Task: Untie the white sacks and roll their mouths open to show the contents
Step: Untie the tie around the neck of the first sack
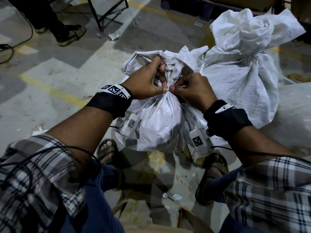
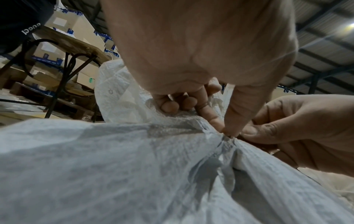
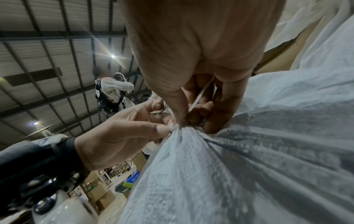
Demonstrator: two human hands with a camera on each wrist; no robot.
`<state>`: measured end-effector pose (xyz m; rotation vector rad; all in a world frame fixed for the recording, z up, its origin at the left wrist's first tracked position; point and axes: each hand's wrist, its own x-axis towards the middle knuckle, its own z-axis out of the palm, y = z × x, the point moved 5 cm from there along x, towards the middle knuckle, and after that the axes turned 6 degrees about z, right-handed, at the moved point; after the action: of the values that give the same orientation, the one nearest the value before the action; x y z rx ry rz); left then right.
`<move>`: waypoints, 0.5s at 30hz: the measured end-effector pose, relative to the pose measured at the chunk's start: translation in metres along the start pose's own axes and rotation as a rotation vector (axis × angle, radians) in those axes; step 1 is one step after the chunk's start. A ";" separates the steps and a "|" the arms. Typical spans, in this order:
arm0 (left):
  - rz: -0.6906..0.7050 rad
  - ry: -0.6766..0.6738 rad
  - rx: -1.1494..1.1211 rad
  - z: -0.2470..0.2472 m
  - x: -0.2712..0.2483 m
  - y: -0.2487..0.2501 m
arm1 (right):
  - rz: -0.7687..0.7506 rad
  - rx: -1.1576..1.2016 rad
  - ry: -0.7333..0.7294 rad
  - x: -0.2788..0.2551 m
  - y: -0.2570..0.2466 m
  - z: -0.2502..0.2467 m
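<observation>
A white woven sack [image 1: 159,125] stands on the floor between my feet, its neck bunched and bound by a thin white tie [image 1: 167,90]. My left hand [image 1: 164,89] pinches the knot with thumb and forefinger while its other fingers curl into the gathered mouth [image 1: 151,54]. Facing it, my right hand [image 1: 172,89] pinches the same knot. The knot [image 2: 229,137] shows under my left thumb [image 2: 233,121] in the left wrist view. In the right wrist view a loose strip of the tie [image 3: 199,97] runs up through my right fingers [image 3: 178,109]. A second sack [image 1: 240,69], bound at the neck, stands behind on the right.
Part of a third white sack [image 1: 294,115] lies at the far right. Another person's shoes [image 1: 69,36], a black cable [image 1: 10,47] and a metal stand [image 1: 104,15] are at the top left. Paper scraps [image 1: 175,197] litter the concrete floor near my sandalled feet [image 1: 107,148].
</observation>
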<state>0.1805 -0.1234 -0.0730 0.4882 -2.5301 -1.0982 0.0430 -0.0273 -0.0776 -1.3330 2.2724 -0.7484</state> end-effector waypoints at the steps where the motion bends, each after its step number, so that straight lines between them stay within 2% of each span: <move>1: 0.000 0.007 0.009 0.000 0.000 0.000 | -0.002 0.001 0.002 0.000 -0.001 0.001; 7: -0.007 0.049 -0.021 -0.005 -0.003 -0.006 | -0.028 0.092 0.055 -0.006 -0.010 0.000; 9: 0.001 0.056 -0.039 -0.007 -0.003 -0.008 | -0.077 0.188 0.078 -0.010 -0.013 -0.002; 13: 0.005 0.059 -0.107 -0.009 -0.001 -0.012 | -0.238 0.208 0.130 -0.018 -0.018 0.000; 15: 0.012 0.055 -0.168 -0.012 -0.001 -0.013 | -0.251 0.230 0.176 -0.017 -0.016 -0.001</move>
<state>0.1891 -0.1389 -0.0758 0.4507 -2.3651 -1.2615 0.0611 -0.0185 -0.0660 -1.5060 2.0886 -1.2159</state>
